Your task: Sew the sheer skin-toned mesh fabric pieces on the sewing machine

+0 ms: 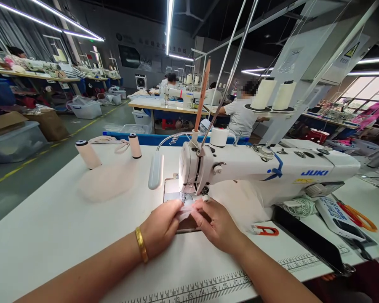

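A: Thing in hand? 
B: Small pale fabric piece [185, 211], just in front of the sewing machine [255, 172] needle, on the white table [50, 227].
A: Grip? 
B: Left hand [160, 227] and right hand [215, 223] both pinch its edges, fingers closed on it.
A: Step? 
B: Looks like lining it up under the presser foot. Next move calls for keeping it flat and fingertips clear of the needle.
A: Around the machine? 
B: Thread cones [88, 154] to its left, orange scissors [358, 216] to its right.

left hand [160, 227], right hand [215, 223], fingertips pinched together
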Demonstrator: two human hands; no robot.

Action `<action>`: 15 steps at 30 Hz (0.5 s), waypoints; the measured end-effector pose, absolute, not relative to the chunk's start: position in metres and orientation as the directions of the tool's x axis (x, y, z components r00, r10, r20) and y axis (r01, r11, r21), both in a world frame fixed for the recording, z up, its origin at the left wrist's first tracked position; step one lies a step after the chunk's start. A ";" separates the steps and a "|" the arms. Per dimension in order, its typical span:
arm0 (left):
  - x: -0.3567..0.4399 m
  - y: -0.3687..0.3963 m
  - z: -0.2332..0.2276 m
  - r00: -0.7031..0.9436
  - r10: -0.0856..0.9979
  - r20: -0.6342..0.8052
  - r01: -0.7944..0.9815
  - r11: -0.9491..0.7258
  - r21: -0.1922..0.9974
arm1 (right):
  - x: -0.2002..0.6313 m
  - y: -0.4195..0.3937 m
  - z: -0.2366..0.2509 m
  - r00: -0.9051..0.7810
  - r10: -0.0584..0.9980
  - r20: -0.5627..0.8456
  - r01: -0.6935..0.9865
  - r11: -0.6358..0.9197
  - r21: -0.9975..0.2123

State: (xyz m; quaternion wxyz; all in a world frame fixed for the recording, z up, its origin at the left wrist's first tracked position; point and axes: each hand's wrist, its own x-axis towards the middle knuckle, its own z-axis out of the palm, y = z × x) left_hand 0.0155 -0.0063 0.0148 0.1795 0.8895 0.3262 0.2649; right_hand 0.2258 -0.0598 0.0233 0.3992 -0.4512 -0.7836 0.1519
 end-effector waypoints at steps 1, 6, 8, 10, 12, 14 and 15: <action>0.018 -0.005 0.017 0.640 0.702 0.313 0.506 -0.691 0.516 | 0.223 -0.060 0.022 -0.229 0.837 0.497 0.579 0.527 -0.622; 0.020 0.005 0.022 0.637 0.755 0.158 0.569 -0.598 0.564 | 0.214 -0.060 0.019 -0.122 0.884 0.451 0.535 0.441 -0.721; 0.019 0.007 0.021 0.645 0.750 0.143 0.567 -0.596 0.568 | 0.212 -0.060 0.018 -0.109 0.902 0.419 0.513 0.412 -0.753; 0.018 0.008 0.021 0.651 0.747 0.135 0.562 -0.594 0.576 | 0.212 -0.061 0.018 -0.095 0.912 0.398 0.501 0.390 -0.773; 0.018 0.009 0.021 0.653 0.746 0.129 0.560 -0.591 0.580 | 0.212 -0.061 0.018 -0.092 0.916 0.391 0.495 0.382 -0.780; 0.018 0.009 0.022 0.655 0.745 0.122 0.564 -0.590 0.577 | 0.212 -0.061 0.019 -0.093 0.916 0.390 0.495 0.382 -0.780; 0.018 0.009 0.023 0.658 0.744 0.118 0.566 -0.591 0.574 | 0.212 -0.061 0.019 -0.094 0.916 0.389 0.497 0.382 -0.779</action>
